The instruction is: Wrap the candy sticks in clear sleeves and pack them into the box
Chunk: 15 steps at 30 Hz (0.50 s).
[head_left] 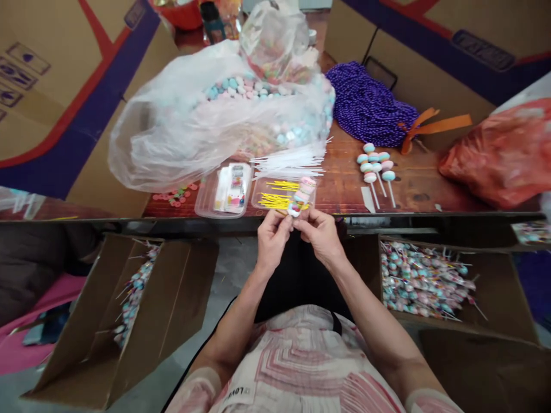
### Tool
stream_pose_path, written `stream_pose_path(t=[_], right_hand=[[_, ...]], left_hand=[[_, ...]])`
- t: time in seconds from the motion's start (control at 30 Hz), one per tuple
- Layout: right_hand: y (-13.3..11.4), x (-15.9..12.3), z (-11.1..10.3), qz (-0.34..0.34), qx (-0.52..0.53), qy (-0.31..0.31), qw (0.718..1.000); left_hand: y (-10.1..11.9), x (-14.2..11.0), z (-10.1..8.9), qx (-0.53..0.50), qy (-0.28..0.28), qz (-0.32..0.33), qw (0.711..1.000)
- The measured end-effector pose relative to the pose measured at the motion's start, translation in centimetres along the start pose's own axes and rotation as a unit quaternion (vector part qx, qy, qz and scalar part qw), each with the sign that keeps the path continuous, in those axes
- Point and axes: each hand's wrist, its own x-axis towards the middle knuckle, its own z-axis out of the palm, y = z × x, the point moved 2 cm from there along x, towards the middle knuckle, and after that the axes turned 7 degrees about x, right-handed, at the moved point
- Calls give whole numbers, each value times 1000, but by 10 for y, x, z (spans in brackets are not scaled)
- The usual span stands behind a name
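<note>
Both of my hands meet at the table's front edge around a wrapped candy skewer of pastel marshmallow pieces. My left hand pinches its lower end, fingers closed. My right hand is closed on the same end from the right. The skewer tilts up and to the right over a clear tray of yellow twist ties. A bundle of thin white sticks lies just beyond the tray.
A big clear bag of pastel candies fills the table's middle. Finished skewers lie to the right, near purple beads and an orange-red bag. Cardboard boxes of wrapped skewers stand below at both sides.
</note>
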Motion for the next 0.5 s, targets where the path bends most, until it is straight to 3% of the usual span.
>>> stream_pose_path(t=[0.1, 0.23, 0.3, 0.4, 0.5], right_hand=[[2, -6, -6, -5, 34, -43, 999], [-9, -14, -20, -67, -6, -131, 989], [-16, -17, -28, -91, -67, -168, 979], [-22, -18, -36, -141, -181, -175, 958], [-22, -21, -39, -205, -268, -119, 934]], left_hand=[[6, -1, 4, -96, -57, -90, 990], [15, -6, 6, -180, -158, -272, 932], [16, -8, 9, -189, -190, -318, 909], [11, -11, 18, -140, -192, -292, 926], [2, -15, 27, -55, -122, -160, 978]])
